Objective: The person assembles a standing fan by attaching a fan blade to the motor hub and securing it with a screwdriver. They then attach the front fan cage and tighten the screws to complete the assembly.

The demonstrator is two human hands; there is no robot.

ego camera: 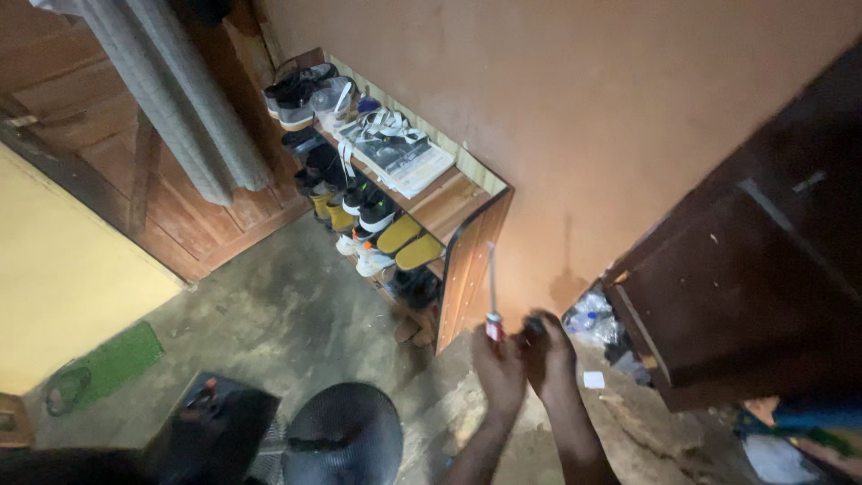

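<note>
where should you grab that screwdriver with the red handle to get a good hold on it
Grip the screwdriver by its red handle at the bottom, where the left hand already holds it. The thin metal shaft points straight up and is too narrow for a firm hold. Probably best to come from below and the side, fingers wrapped around the handle, clear of the right hand beside it.

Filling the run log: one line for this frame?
left hand: holds screwdriver, shaft up | right hand: closed on small dark part, unclear | near: shoe rack, dark cabinet, fan
</note>
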